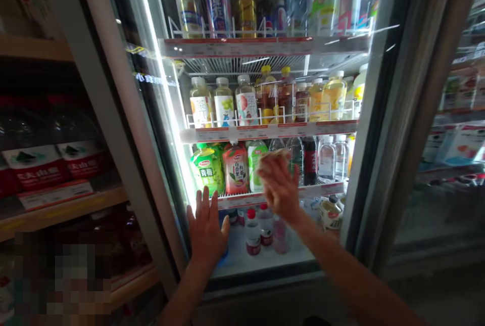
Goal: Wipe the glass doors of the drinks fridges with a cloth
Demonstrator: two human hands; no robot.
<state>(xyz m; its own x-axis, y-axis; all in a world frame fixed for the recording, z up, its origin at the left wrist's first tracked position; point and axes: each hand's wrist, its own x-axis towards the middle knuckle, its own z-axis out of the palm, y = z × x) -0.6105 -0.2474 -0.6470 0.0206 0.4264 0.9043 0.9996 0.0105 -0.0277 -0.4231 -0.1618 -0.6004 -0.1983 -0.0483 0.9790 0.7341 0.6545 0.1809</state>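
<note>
My left hand [207,227] is raised with its fingers spread, at the glass door [235,278] of a lit drinks fridge. It looks pressed flat to the pane, in front of the lower shelves. Farther right and a little higher, my right hand [280,189] is blurred and bunched around a pale, crumpled cloth [273,160] at the glass. Beyond the hands show a green bottle [207,169], a red tea bottle [235,168] and a green-and-white bottle [256,161], partly covered by my right hand.
Upper fridge shelves hold cans and bottles behind a wire rail [223,121]. Small red-capped bottles [253,235] stand on the fridge floor. To the left, a wooden shelf [64,210] carries large water bottles [32,159]. A metal door frame [409,113] borders another fridge on the right.
</note>
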